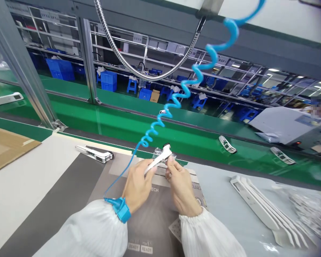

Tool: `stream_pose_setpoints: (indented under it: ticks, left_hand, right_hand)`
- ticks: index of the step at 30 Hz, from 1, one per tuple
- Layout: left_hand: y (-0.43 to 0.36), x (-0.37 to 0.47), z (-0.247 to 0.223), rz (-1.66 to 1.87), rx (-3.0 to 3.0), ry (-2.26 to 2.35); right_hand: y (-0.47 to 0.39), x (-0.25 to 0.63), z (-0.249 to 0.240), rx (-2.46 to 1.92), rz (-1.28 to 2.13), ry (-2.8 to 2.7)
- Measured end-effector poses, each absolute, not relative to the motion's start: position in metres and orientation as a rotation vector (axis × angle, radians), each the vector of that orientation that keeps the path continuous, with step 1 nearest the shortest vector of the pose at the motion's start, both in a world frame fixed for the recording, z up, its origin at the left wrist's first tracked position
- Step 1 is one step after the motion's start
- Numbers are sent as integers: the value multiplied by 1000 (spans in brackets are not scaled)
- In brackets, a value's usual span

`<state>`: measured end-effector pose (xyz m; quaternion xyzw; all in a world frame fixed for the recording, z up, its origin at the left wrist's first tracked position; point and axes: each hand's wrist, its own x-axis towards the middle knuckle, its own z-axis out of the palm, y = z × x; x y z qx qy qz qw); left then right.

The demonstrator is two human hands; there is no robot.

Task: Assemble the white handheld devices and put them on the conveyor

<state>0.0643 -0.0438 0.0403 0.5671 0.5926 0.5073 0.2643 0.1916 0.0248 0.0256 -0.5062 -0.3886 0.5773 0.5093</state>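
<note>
Nearest, over a grey printed sheet (155,214) on the pale desk (216,203), the left hand (139,182) is closed around the lower end of a slim white plastic piece with a black tip (160,157), while the right hand (180,182) pinches it near that tip, beside crinkled clear plastic (157,152). At nine o'clock from the piece lies a white-and-black elongated part (96,154); towards four o'clock, a row of curved white plastic strips (259,207), then a clear plastic bag (307,207) of pale contents too blurred to tell. Beyond the green belt (123,119), stacked blue plastic bins (108,82) stand at eleven o'clock and a brown cardboard box (154,95) at twelve, their contents indistinct.
</note>
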Motion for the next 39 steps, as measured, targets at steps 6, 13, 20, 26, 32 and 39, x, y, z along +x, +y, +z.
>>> stream_pose_setpoints:
  ticks: [6,13,20,26,32,39]
  left_hand:
    - [-39,60,36,1246,1548,1889]
    - [-29,33,32,1332,1177,1898]
    - [-27,32,37,1383,1007,1735]
    - [-32,40,49,1372,998,1690]
    - [-31,40,44,1346,997,1693]
    - [-30,35,43,1337,997,1696]
  right_hand:
    - [24,193,32,-1085,1443,-1118]
    - [61,216,23,-1499,477,-1938]
    - [65,314,38,-1902,-139,-2019]
    - [43,419,48,-2369,-460,-1888]
    - [21,428,39,-2436,-409,-1894]
    - [15,421,47,-2496,-300,-1894]
